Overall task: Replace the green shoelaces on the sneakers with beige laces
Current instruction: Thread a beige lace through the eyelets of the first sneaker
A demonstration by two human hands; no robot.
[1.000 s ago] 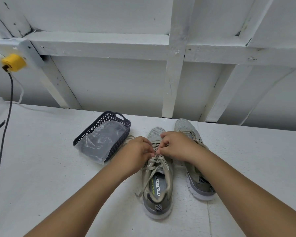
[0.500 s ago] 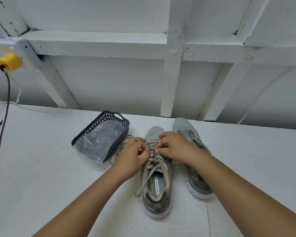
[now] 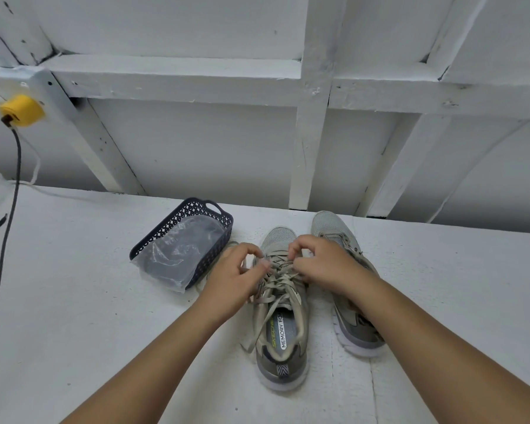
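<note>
Two grey sneakers are set side by side on the white counter, toes away from the camera. The beige lace of the near sneaker is pinched by both hands over the upper eyelets: left hand with fingers curled at the lace's left side, right hand curled at its right. The second sneaker is partly covered by the right forearm. A dark basket holding a clear plastic bag is placed just left of the sneakers.
</note>
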